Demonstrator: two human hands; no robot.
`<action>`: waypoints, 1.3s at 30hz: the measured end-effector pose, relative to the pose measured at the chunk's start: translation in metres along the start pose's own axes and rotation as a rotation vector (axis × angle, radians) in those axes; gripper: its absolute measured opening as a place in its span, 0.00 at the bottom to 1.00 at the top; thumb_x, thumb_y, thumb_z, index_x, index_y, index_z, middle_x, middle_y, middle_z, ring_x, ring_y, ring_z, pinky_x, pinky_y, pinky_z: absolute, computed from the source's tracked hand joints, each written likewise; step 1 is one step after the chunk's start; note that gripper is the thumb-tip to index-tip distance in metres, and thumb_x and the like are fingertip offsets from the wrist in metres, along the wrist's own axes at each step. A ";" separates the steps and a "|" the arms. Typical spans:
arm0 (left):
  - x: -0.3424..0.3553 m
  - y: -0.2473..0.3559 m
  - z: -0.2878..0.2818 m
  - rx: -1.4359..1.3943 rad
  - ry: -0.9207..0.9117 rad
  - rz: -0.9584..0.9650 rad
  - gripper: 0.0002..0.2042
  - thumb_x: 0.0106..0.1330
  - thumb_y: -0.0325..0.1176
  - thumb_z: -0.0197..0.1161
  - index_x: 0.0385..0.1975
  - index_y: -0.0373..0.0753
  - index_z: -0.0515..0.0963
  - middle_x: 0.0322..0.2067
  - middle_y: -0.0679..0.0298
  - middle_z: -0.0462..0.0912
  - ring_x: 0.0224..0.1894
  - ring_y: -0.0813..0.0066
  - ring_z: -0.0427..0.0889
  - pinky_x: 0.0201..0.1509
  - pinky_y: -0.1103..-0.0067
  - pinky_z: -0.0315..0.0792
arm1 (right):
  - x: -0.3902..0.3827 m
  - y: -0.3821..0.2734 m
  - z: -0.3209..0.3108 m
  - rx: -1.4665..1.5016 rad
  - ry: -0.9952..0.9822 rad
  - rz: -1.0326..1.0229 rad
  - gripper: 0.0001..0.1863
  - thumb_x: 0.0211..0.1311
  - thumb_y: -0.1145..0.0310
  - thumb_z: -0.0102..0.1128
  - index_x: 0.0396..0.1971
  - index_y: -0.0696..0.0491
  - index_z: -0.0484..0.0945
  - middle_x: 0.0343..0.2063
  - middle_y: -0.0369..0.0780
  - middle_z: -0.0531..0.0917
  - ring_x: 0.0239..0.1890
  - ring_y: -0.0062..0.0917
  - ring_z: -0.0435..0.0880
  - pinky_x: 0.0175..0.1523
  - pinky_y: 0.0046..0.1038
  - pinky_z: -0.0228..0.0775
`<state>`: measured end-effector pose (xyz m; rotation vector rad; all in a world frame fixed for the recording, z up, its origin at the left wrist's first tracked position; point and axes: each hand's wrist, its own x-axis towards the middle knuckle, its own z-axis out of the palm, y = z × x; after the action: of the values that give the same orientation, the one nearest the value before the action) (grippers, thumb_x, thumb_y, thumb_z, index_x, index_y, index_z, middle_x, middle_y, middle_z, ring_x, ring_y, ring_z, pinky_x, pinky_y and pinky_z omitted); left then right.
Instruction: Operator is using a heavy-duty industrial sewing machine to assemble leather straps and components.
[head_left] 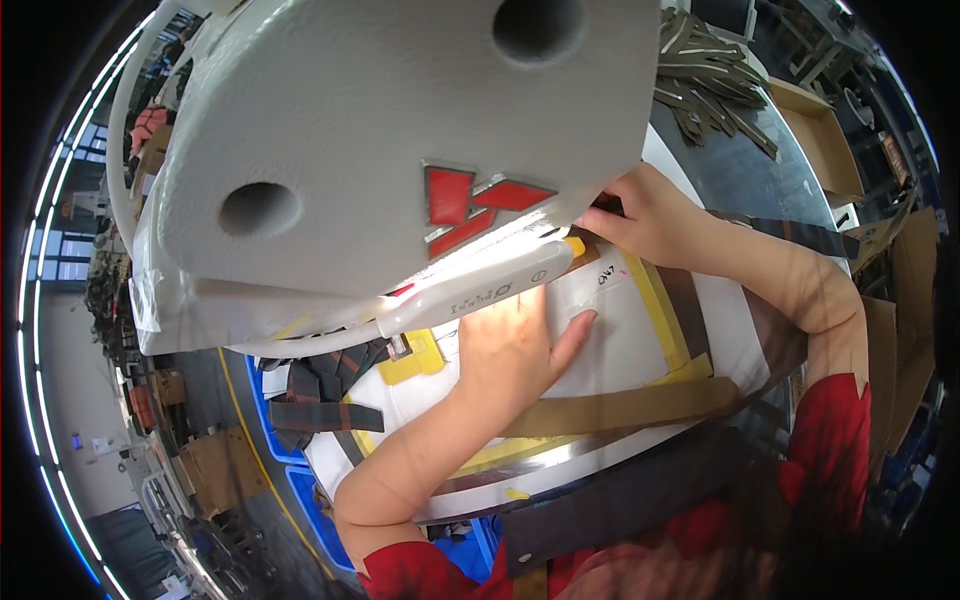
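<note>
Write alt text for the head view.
A person's left hand and right hand reach in beneath a large white machine, which partly hides their fingers. Below them is a white work surface edged with yellow tape, with a brown strip across its near side.

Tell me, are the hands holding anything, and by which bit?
I can't tell. The right hand is at something dark, its grip unclear; the left hand hides its fingertips behind the white lamp.

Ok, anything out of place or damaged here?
Slightly: a small yellow scrap lies alone near the white worktop's front edge, apart from the yellow tape. At upper right, dark fabric strips are heaped untidily. No damage shows.
</note>
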<state>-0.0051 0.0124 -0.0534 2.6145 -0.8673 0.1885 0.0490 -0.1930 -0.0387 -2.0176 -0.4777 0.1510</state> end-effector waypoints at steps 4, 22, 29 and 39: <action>-0.001 -0.002 0.000 -0.005 -0.023 0.003 0.34 0.57 0.50 0.63 0.56 0.29 0.66 0.47 0.48 0.74 0.49 0.52 0.73 0.54 0.65 0.64 | 0.006 0.001 -0.001 -0.107 0.066 -0.049 0.08 0.58 0.70 0.58 0.33 0.59 0.76 0.28 0.42 0.81 0.32 0.29 0.80 0.40 0.27 0.70; 0.002 -0.004 0.000 -0.015 0.026 0.027 0.35 0.57 0.47 0.63 0.59 0.31 0.63 0.48 0.48 0.73 0.51 0.50 0.72 0.55 0.63 0.62 | 0.002 0.005 0.008 -0.264 0.105 -0.119 0.08 0.53 0.69 0.62 0.29 0.54 0.73 0.25 0.38 0.81 0.29 0.32 0.81 0.33 0.30 0.71; 0.004 -0.002 -0.003 -0.050 0.041 0.017 0.28 0.56 0.46 0.64 0.52 0.33 0.69 0.43 0.52 0.76 0.44 0.54 0.75 0.47 0.66 0.68 | -0.012 0.010 -0.001 -0.497 0.017 -0.388 0.05 0.55 0.70 0.59 0.29 0.53 0.73 0.25 0.38 0.78 0.27 0.34 0.79 0.31 0.33 0.70; 0.002 -0.003 0.000 -0.014 0.017 0.012 0.34 0.57 0.48 0.64 0.58 0.32 0.64 0.47 0.49 0.73 0.49 0.52 0.72 0.53 0.65 0.64 | 0.004 0.005 0.006 -0.528 0.137 -0.311 0.05 0.53 0.70 0.60 0.27 0.51 0.73 0.25 0.33 0.80 0.29 0.32 0.79 0.34 0.34 0.69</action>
<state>-0.0019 0.0141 -0.0537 2.5919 -0.8755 0.2063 0.0522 -0.1890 -0.0455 -2.4077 -0.7971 -0.3363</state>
